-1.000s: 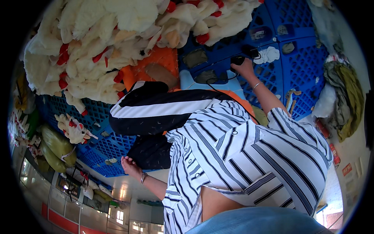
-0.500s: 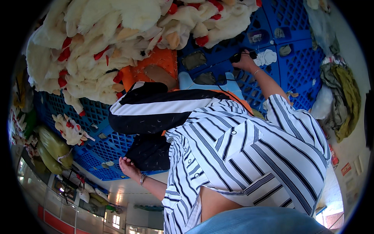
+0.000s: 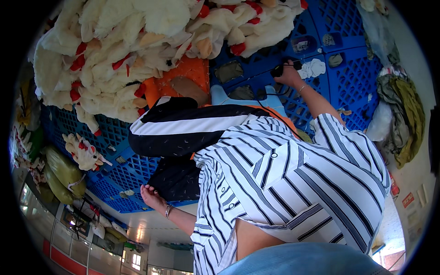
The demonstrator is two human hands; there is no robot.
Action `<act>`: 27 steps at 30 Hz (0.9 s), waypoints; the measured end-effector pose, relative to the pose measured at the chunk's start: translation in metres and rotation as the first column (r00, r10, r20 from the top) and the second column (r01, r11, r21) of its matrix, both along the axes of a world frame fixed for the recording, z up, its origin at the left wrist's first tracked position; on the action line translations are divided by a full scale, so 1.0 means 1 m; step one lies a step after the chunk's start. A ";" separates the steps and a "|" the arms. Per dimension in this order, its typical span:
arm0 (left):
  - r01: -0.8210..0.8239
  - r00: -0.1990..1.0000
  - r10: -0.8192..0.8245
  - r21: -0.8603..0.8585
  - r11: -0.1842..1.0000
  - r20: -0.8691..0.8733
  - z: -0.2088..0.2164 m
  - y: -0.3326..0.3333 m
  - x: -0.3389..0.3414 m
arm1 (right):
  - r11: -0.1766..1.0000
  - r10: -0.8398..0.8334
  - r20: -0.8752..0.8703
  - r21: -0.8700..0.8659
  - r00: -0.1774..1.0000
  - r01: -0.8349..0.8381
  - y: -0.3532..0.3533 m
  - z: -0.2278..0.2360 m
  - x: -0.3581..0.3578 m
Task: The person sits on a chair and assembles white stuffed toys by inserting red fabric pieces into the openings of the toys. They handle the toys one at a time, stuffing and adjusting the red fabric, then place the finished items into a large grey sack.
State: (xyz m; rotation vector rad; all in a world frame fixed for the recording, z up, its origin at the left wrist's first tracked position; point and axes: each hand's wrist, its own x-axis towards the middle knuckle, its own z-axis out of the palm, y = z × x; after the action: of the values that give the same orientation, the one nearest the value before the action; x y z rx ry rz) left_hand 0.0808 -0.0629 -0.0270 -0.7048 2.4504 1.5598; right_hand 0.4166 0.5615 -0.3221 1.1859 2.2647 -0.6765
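Note:
At the upper right, my right hand (image 3: 287, 74) is closed around a small black object (image 3: 277, 71) whose kind I cannot make out. A thin dark cable (image 3: 275, 112) runs close by it, and a crumpled white cloth (image 3: 312, 68) lies just right of the hand. My left hand (image 3: 152, 197) is at the lower left, beside my black trouser leg (image 3: 176, 178). Its fingers are loosely bent and apart, with nothing visible in them. Cream plush toy skins (image 3: 105, 64) with red parts are heaped at the upper left, apart from both hands.
Blue plastic pallets (image 3: 346, 87) cover the floor. A light blue stool (image 3: 274, 98) and an orange piece (image 3: 183, 71) stand around my legs. One plush skin (image 3: 85, 151) lies alone at left, near olive sacks (image 3: 64, 174). Olive cloth (image 3: 405, 114) hangs at far right.
My right hand has shifted very slightly, still around the black object. My left hand stays in place by the trouser leg.

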 end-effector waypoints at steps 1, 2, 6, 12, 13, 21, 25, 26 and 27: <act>0.003 1.000 -0.003 0.006 1.000 -0.001 -0.001 -0.002 0.000 | 0.999 -0.026 -0.027 0.037 0.999 0.027 -0.004 0.004 0.003; 0.000 1.000 0.000 0.002 1.000 -0.002 -0.001 -0.002 0.002 | 0.996 -0.029 -0.042 0.089 0.999 0.032 -0.010 0.013 0.004; -0.009 1.000 0.009 -0.016 1.000 -0.009 0.000 0.004 0.004 | 0.983 -0.147 -0.035 0.109 0.988 0.150 -0.027 0.061 0.004; 0.003 1.000 -0.003 0.005 1.000 -0.015 -0.002 -0.002 0.000 | 0.966 -0.258 0.067 0.033 0.964 0.256 -0.016 0.053 0.023; 0.007 1.000 -0.007 0.014 1.000 -0.017 -0.002 -0.001 0.000 | 0.966 -0.260 0.075 0.026 0.963 0.259 -0.011 0.047 0.025; -0.009 1.000 0.009 0.007 1.000 -0.028 -0.002 0.000 0.004 | 0.960 -0.209 0.137 -0.161 0.968 0.230 0.019 0.032 0.035; -0.012 0.999 0.012 -0.005 1.000 -0.032 -0.002 0.000 0.005 | 0.957 -0.198 0.132 -0.188 0.971 0.220 0.018 0.034 0.032; -0.013 0.999 0.013 -0.010 1.000 -0.033 -0.002 0.001 0.006 | 0.957 -0.195 0.135 -0.190 0.971 0.219 0.018 0.033 0.033; -0.014 0.999 0.013 -0.015 1.000 -0.034 -0.002 0.002 0.006 | 0.957 -0.193 0.138 -0.192 0.971 0.217 0.019 0.031 0.034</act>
State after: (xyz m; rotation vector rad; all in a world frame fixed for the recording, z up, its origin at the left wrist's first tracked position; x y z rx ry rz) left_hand 0.0867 -0.0613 -0.0292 -0.7050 2.4895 1.5719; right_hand 0.4509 0.5802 -0.2910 1.3320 1.9387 -0.8726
